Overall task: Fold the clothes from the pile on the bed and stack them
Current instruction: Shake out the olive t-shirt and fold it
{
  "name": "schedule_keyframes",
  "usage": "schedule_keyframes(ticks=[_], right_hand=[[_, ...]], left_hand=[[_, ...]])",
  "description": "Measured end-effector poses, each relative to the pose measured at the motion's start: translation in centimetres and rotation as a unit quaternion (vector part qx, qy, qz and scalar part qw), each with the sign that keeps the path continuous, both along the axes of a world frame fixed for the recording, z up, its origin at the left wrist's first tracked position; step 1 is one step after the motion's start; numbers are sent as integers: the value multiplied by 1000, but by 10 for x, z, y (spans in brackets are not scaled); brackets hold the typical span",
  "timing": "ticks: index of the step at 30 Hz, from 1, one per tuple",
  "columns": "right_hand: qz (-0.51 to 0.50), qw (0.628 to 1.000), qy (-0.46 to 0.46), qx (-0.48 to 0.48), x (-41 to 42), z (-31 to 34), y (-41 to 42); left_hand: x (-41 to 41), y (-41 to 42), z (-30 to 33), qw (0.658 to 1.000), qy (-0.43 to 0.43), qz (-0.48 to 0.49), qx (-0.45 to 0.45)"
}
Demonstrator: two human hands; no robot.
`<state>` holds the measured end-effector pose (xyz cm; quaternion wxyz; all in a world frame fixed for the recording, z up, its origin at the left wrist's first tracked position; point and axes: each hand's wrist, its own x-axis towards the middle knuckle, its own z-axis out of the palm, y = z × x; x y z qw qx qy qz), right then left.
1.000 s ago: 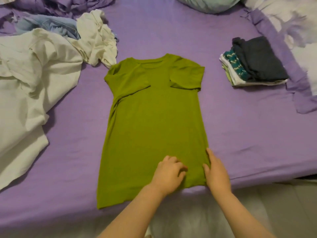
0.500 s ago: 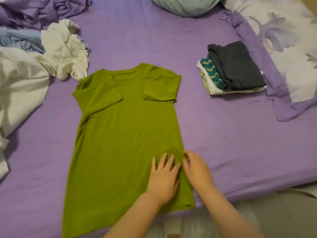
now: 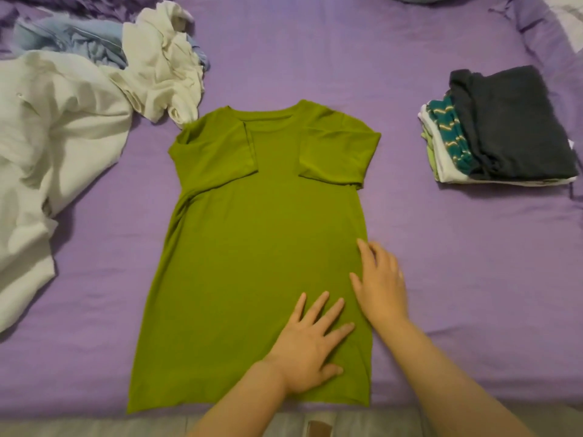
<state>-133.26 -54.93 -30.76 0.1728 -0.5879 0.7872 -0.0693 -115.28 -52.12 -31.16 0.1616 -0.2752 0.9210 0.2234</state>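
An olive green T-shirt (image 3: 258, 247) lies flat on the purple bed (image 3: 441, 263), collar away from me, both sleeves folded in over the chest. My left hand (image 3: 310, 345) presses flat on the lower right part of the shirt, fingers spread. My right hand (image 3: 380, 282) lies flat along the shirt's right side edge, fingers straight, partly on the sheet. The pile of unfolded clothes (image 3: 69, 121), white and pale blue, is heaped at the left. A stack of folded clothes (image 3: 498, 130) with a dark grey garment on top sits at the right.
The bed's near edge (image 3: 94, 417) runs along the bottom of the view, with grey floor below it. A crumpled purple cover lies at the far left corner (image 3: 63, 4). A purple-edged quilt (image 3: 542, 29) borders the far right.
My right hand has slid up along the shirt's right edge. My left hand, curled a second ago, has flattened and spread on the hem area.
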Motion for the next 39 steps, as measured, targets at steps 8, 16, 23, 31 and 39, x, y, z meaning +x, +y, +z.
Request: schedule_keyframes(ticks=[8, 16, 23, 31, 39], right_hand=[[297, 954, -48, -14, 66, 12, 89], [333, 940, 24, 66, 97, 16, 118], [337, 941, 25, 11, 100, 15, 117], [39, 979, -180, 83, 82, 24, 70], [72, 978, -173, 88, 61, 41, -18]], left_hand=[[83, 3, 29, 998, -23, 64, -8], [146, 27, 19, 992, -97, -2, -75], [150, 25, 19, 993, -43, -37, -104], [147, -22, 35, 945, 86, 297, 109], [136, -86, 56, 938, 30, 319, 131]])
